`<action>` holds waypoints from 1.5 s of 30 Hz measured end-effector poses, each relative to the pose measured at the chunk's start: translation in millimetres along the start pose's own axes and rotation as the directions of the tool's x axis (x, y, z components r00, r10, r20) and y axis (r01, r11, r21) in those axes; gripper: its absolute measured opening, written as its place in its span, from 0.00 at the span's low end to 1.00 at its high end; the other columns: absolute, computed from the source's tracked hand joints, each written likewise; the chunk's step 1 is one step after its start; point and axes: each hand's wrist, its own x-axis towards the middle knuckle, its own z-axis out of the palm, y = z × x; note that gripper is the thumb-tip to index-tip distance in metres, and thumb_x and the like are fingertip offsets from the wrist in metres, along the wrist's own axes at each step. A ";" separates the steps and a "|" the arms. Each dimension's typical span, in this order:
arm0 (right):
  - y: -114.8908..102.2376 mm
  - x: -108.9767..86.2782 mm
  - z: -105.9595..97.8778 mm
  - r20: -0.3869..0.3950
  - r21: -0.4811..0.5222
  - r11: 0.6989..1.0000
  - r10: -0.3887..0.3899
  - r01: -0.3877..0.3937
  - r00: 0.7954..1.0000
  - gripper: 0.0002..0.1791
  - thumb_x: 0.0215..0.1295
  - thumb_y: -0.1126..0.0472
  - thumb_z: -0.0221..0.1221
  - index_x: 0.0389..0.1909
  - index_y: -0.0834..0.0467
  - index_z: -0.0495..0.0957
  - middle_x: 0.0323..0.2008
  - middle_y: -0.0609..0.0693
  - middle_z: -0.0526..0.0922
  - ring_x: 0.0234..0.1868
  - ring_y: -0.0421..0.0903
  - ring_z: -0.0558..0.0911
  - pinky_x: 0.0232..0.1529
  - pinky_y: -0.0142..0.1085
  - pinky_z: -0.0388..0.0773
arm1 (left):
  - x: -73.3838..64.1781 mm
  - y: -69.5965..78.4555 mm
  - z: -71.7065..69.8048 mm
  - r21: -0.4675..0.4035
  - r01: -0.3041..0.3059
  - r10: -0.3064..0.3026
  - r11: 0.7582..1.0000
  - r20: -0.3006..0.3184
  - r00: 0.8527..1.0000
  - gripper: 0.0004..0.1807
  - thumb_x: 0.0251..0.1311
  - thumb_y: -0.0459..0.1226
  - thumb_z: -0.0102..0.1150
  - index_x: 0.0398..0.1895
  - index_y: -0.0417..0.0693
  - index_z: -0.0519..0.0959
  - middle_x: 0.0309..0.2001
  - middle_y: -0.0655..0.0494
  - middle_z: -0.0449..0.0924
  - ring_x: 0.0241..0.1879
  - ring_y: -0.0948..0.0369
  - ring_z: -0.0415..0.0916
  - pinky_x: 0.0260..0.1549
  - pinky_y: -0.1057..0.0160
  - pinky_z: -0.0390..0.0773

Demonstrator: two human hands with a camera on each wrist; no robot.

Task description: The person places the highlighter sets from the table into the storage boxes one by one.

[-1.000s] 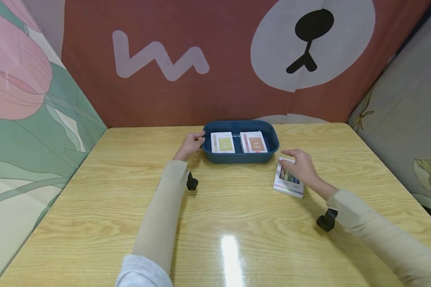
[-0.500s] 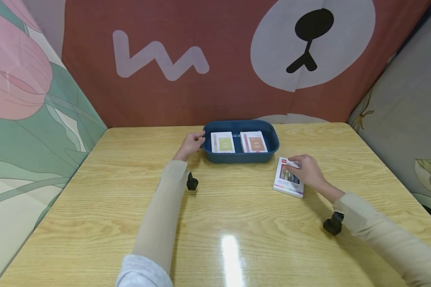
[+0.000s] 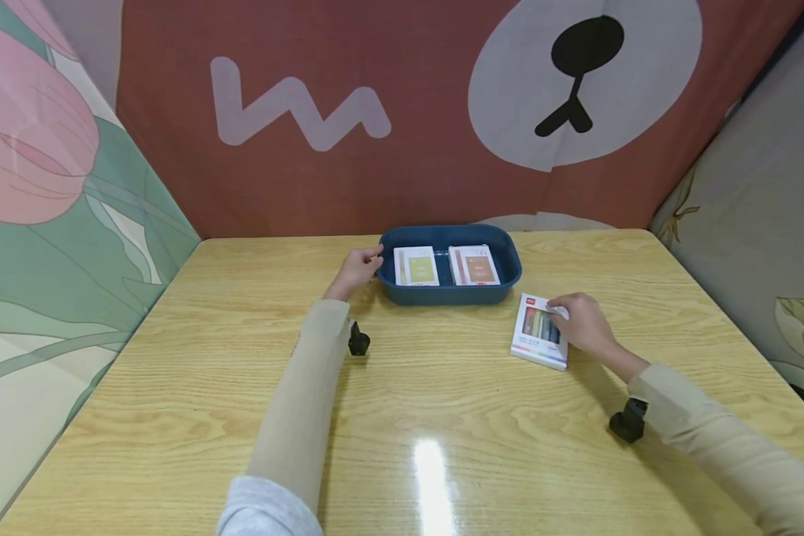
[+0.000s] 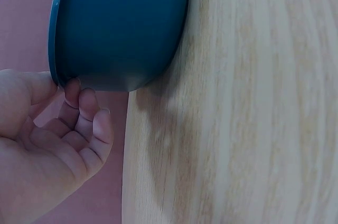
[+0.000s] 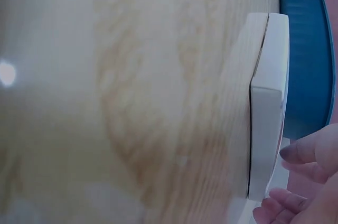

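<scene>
My left hand (image 3: 357,272) pinches the left rim of a dark blue plastic bin (image 3: 446,295); in the left wrist view the thumb and index finger (image 4: 72,93) meet at that rim. Inside the bin two white card boxes lie side by side, one with a yellow-green panel (image 3: 420,269), the other with an orange one (image 3: 478,268). A white box of coloured sticks (image 3: 534,351), seen through a window, lies flat on the table. Over its upper right edge is my right hand (image 3: 586,325); thumb and fingers are apart, fingertips (image 5: 272,208) right at the edge.
The wooden table (image 3: 402,402) runs back to a reddish cloth (image 3: 402,179) with a cartoon print, close behind the bin. Patterned cloths stand at both sides. A small black wrist camera (image 3: 628,420) hangs under the right sleeve, another (image 3: 358,339) by the left.
My right hand has moved right and slightly nearer across the box of coloured sticks, uncovering its upper left corner and window. The left hand, bin and boxes stay put.
</scene>
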 end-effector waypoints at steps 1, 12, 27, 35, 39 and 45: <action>1.1 0.1 0.1 0.004 -0.005 1.000 0.004 -0.004 1.000 0.13 0.57 0.71 0.53 0.42 0.74 0.76 0.43 0.71 0.73 0.47 0.65 0.69 0.48 0.56 0.62 | 0.0 -0.1 0.0 -0.002 0.001 -0.001 1.000 0.001 1.000 0.22 0.66 0.35 0.43 0.63 0.47 0.63 0.20 0.51 0.62 0.15 0.64 0.58 0.26 0.58 0.66; 4.9 1.7 -2.8 0.059 -0.037 0.999 0.042 -0.040 0.997 0.14 0.55 0.72 0.53 0.42 0.74 0.76 0.40 0.71 0.73 0.33 0.55 0.70 0.32 0.45 0.66 | 1.5 -1.3 -0.1 0.020 -0.015 0.015 1.000 0.004 1.000 0.22 0.66 0.36 0.43 0.63 0.47 0.63 0.26 0.50 0.66 0.19 0.61 0.60 0.27 0.57 0.67; 6.4 6.6 -9.2 0.231 0.043 0.982 0.170 -0.185 0.958 0.23 0.59 0.69 0.51 0.54 0.76 0.63 0.32 0.65 0.69 0.13 0.44 0.72 0.15 0.36 0.73 | 0.2 -2.2 -0.6 0.002 -0.009 0.009 1.000 0.007 1.000 0.22 0.67 0.35 0.42 0.64 0.47 0.62 0.27 0.44 0.66 0.22 0.58 0.62 0.30 0.54 0.67; 7.0 10.7 -10.4 0.249 0.059 0.976 0.190 -0.211 0.950 0.27 0.57 0.69 0.52 0.56 0.79 0.59 0.24 0.61 0.74 0.10 0.43 0.73 0.14 0.36 0.73 | -0.5 -1.7 -0.4 0.007 -0.012 0.012 1.000 0.006 1.000 0.22 0.67 0.35 0.42 0.64 0.47 0.62 0.25 0.47 0.65 0.19 0.61 0.60 0.27 0.56 0.67; 5.4 12.6 -12.1 0.252 0.048 0.976 0.195 -0.214 0.948 0.28 0.56 0.68 0.54 0.56 0.79 0.59 0.25 0.62 0.75 0.10 0.43 0.73 0.15 0.36 0.73 | -0.6 -1.5 -0.4 0.007 -0.013 0.013 1.000 0.008 1.000 0.22 0.67 0.35 0.42 0.64 0.47 0.62 0.27 0.42 0.66 0.19 0.61 0.60 0.27 0.57 0.67; 3.4 15.0 -13.8 0.248 0.031 0.975 0.205 -0.219 0.947 0.28 0.57 0.67 0.54 0.55 0.80 0.60 0.26 0.65 0.78 0.11 0.44 0.74 0.15 0.36 0.73 | 0.0 -1.7 -0.8 -0.004 -0.005 0.005 1.000 0.015 1.000 0.22 0.67 0.36 0.42 0.64 0.48 0.62 0.28 0.39 0.66 0.26 0.51 0.64 0.28 0.57 0.67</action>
